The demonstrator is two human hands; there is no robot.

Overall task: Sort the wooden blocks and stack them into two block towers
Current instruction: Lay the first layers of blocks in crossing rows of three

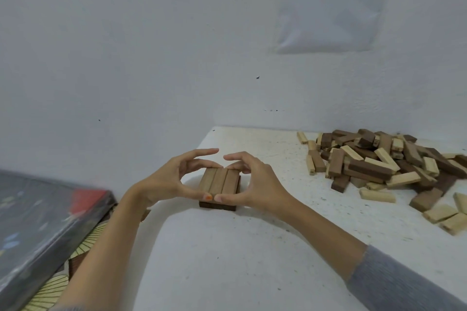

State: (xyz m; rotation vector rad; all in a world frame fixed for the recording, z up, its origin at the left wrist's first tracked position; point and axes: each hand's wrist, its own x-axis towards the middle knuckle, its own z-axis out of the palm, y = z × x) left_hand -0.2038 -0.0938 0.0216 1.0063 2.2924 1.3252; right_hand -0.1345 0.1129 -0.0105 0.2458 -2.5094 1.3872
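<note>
I see the fingers (199, 164) of the left hand (166, 179) and right hand (255, 184) curled round the low stack of brown blocks (219, 182), thumbs pressing its near end. It sits on the white tabletop (227, 247), well apart from the mixed block pile (379, 164) at right.

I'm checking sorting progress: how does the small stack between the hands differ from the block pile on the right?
The stack is tidy, three brown blocks side by side on a darker layer; the pile is jumbled. The stack shows only brown wood; the pile mixes pale and dark blocks. The left hand and right hand hold the stack; nothing touches the pile. Both rest on the white table.
</note>
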